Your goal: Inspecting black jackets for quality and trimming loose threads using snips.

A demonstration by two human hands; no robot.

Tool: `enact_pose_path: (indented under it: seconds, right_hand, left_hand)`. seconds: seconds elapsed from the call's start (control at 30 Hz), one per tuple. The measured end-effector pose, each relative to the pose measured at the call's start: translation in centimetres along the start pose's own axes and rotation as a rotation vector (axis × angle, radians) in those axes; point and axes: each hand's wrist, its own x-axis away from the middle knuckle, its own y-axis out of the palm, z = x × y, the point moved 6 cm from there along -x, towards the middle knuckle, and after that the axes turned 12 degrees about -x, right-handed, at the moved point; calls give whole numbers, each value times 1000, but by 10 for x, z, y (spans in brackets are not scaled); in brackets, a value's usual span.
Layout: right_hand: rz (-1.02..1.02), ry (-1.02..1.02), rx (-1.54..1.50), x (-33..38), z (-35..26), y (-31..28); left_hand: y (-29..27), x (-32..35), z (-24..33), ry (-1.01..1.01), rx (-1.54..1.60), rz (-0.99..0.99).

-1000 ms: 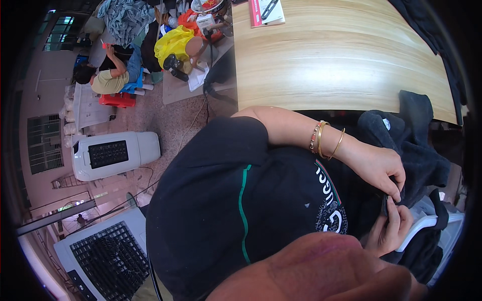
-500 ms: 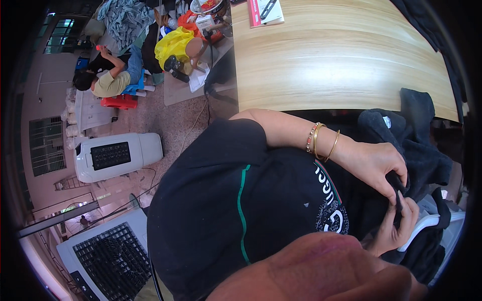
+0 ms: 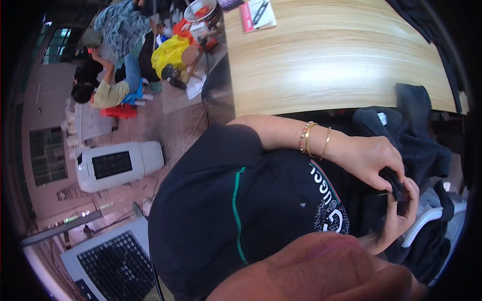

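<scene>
Just right of my torso, my left hand [image 3: 375, 158], with bracelets at the wrist, pinches a bunched bit of dark fabric [image 3: 393, 184]. My right hand [image 3: 404, 213] meets it from below, its thumb and curled fingers closed on the same fabric. A thin pale strand, too small to name, shows by the left fingertips. Beyond the hands lies a dark garment [image 3: 420, 145] with a small white label [image 3: 382, 119], draped below the table's near edge. Whether the held bit belongs to that garment, I cannot tell.
A wood-grain table [image 3: 321, 60] stands ahead, with a notebook [image 3: 266, 17] and pen on it. Dark cloth hangs on a white chair [image 3: 424, 226] at right. White cooler units [image 3: 120, 165] stand at left. A seated person [image 3: 113, 93] is near a yellow bag [image 3: 170, 54].
My hands have shifted slightly left, and the right fingers have curled more around the fabric, which is now bunched tighter. The view has turned a little. The seated person's arm has moved.
</scene>
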Motion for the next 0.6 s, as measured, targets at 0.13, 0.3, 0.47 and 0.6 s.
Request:
enact_pose_path:
  seconds: [0.13,0.3,0.47,0.6]
  right_hand:
    - [53,136,-208,-9,3,12]
    - [44,123,-342,-3,11,10]
    - [81,50,-344,2,12,7]
    - [127,-9,-257,-5,9,8]
  left_hand:
    - [-6,5,1,-103,51,-26]
    - [0,7,-5,-220,51,-150]
    - [5,3,-7,-242,3,-170]
    - [6,0,-7,-177,-172,-66]
